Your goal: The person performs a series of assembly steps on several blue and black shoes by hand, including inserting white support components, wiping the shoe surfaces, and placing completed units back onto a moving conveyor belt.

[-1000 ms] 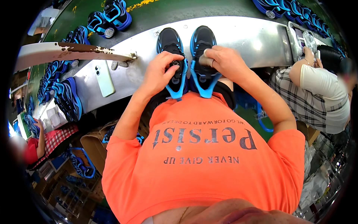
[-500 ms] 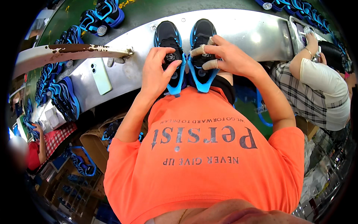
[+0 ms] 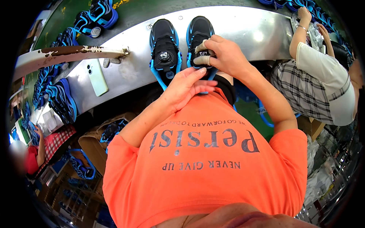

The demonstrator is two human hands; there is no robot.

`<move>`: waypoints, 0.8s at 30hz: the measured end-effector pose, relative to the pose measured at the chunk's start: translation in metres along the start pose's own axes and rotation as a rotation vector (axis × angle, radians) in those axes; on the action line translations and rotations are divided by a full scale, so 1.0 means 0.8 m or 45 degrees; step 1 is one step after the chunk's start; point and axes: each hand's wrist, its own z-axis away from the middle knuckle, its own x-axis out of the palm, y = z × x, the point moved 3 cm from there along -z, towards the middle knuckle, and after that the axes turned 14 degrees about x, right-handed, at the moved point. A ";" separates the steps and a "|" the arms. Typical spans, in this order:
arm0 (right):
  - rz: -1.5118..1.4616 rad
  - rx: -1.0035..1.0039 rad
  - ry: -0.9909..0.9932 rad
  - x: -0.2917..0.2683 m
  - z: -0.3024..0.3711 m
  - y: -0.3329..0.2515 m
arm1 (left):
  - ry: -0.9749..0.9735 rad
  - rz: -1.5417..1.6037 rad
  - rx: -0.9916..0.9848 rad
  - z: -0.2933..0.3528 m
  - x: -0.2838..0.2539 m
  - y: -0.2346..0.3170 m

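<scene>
Two black-and-blue sneakers stand side by side, toes away from me. The left sneaker [image 3: 163,36] has a round dial [image 3: 164,56] on its tongue, and no hand is on it. On the right sneaker [image 3: 200,28], my right hand [image 3: 228,57] closes its fingertips about the matching dial [image 3: 203,53]. Pale covers sit on those fingertips. My left hand [image 3: 186,86] is at the heel end of the right sneaker, palm turned up, with thumb and fingers stretched apart. It partly hides that heel.
The sneakers stand on a curved metal ledge [image 3: 243,30]. A pale green phone [image 3: 97,78] and a chipped white bar [image 3: 76,53] are to the left. More sneakers [image 3: 61,98] line the green belt [image 3: 144,8]. A co-worker in plaid [image 3: 304,83] sits at right, another person in red [image 3: 34,155] at far left.
My left hand has left the left sneaker's dial and moved right to the right sneaker's heel. My right hand stays at the right dial. The co-worker's arm at right has risen.
</scene>
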 end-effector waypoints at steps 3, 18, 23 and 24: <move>-0.063 -0.021 -0.034 -0.004 0.000 0.003 | 0.022 0.040 0.054 -0.002 0.005 -0.005; -0.207 -0.188 -0.119 -0.013 0.003 0.014 | -0.040 -0.127 0.050 -0.024 0.001 -0.018; -0.068 0.087 0.104 0.003 0.016 0.015 | -0.005 -0.084 0.052 -0.028 0.001 -0.020; -0.145 0.011 0.056 -0.001 0.014 0.016 | -0.007 -0.084 0.048 -0.027 0.001 -0.021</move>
